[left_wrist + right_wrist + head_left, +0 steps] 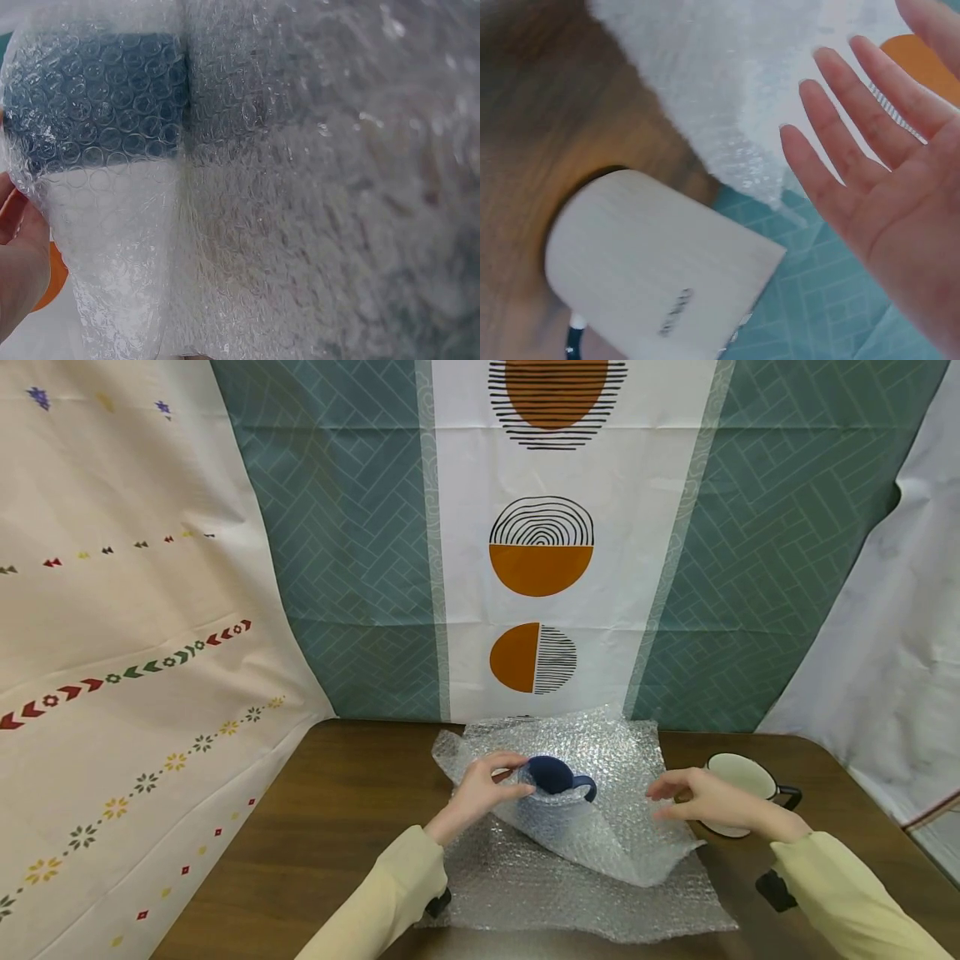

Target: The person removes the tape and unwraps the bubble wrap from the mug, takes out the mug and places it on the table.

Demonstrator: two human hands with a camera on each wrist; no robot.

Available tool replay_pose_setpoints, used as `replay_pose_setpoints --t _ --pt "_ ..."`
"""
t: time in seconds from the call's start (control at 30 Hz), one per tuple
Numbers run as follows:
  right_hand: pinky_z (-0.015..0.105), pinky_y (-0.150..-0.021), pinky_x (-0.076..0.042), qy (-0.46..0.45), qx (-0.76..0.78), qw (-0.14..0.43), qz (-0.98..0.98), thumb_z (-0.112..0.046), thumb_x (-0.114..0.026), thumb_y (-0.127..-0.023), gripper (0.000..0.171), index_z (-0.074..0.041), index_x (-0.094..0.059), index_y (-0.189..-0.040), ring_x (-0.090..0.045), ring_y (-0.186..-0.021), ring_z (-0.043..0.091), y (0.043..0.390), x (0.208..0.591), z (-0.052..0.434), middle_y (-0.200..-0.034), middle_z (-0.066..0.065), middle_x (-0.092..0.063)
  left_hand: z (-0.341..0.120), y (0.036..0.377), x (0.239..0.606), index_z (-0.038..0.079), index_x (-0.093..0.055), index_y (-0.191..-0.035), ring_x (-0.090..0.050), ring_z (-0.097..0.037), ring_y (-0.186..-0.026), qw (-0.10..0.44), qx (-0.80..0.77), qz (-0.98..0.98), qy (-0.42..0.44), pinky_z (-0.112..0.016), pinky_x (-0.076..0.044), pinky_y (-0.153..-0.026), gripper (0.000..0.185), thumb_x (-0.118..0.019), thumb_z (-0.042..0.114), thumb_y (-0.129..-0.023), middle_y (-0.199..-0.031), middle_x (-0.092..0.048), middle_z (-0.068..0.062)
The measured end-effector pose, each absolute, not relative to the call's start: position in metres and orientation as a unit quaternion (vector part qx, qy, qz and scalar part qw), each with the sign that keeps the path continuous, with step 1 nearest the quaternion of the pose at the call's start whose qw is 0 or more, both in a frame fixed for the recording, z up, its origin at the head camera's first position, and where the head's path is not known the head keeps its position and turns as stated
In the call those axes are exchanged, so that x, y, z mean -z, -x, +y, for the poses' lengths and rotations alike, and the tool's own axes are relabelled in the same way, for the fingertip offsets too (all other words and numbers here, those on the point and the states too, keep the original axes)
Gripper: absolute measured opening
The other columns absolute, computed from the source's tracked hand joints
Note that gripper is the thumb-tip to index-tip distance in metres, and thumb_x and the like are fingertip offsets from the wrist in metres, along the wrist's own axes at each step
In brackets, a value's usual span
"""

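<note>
A blue mug [551,774] stands on bubble wrap [555,893], its handle to the right. One flap of the wrap is folded over the mug's front, and the blue shows through the bubbles in the left wrist view. My left hand [480,789] grips the mug's left side through the wrap, thumb in front and fingers behind. To the right, my right hand [720,797] hovers with fingers spread, holding nothing. It partly covers a white mug [660,262] with a dark handle in the head view; small dark lettering marks that mug's side.
The brown wooden table [300,827] carries the wrap and both mugs. A patterned cloth [536,610] hangs behind its back edge. Pale cloth [127,693] drapes along the left side, and white cloth [915,652] along the right.
</note>
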State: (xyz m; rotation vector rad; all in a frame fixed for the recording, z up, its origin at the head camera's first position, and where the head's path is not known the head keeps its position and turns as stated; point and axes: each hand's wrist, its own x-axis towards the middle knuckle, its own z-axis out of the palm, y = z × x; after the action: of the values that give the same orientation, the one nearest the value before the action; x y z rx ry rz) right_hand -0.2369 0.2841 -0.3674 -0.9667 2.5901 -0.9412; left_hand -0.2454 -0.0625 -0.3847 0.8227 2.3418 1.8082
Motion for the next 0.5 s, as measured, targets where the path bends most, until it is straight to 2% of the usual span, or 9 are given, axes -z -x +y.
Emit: replay_pose_setpoints --t 0.17,0.3,0.5 --pt "0.03 -0.068 -0.05 0.319 0.315 0.081 0.89 -0.023 -0.06 -0.089 0.026 -0.003 -0.061 -0.106 -0.059 -0.087 0.02 0.243 0.355 0.274 -0.1 0.01 -0.061 -0.062 0.245 0.384 -0.012 -0.053 -0.117 -0.042 -0.038 -0.113 0.041 -0.593 0.759 -0.265 -0.041 -0.035 -0.094 0.04 -0.066 0.0 -0.081 -0.121 -0.046 -0.024" --pt "0.029 -0.066 -0.049 0.313 0.316 0.07 0.893 -0.023 -0.059 -0.09 0.024 -0.005 -0.062 -0.105 -0.058 -0.084 0.018 0.248 0.347 0.264 -0.098 0.008 -0.062 -0.062 0.244 0.383 -0.012 -0.053 -0.118 -0.041 -0.038 -0.114 0.044 -0.593 0.76 -0.262 -0.041 -0.035 -0.095 0.041 -0.066 0.0 -0.081 -0.122 -0.046 -0.023" --pt "0.031 -0.068 -0.049 0.306 0.316 0.063 0.896 -0.024 -0.058 -0.09 0.023 -0.007 -0.063 -0.105 -0.057 -0.087 0.019 0.258 0.345 0.249 -0.098 0.004 -0.062 -0.062 0.248 0.388 -0.013 -0.052 -0.117 -0.041 -0.039 -0.114 0.041 -0.599 0.753 -0.269 -0.042 -0.035 -0.095 0.041 -0.066 -0.001 -0.081 -0.122 -0.045 -0.026"
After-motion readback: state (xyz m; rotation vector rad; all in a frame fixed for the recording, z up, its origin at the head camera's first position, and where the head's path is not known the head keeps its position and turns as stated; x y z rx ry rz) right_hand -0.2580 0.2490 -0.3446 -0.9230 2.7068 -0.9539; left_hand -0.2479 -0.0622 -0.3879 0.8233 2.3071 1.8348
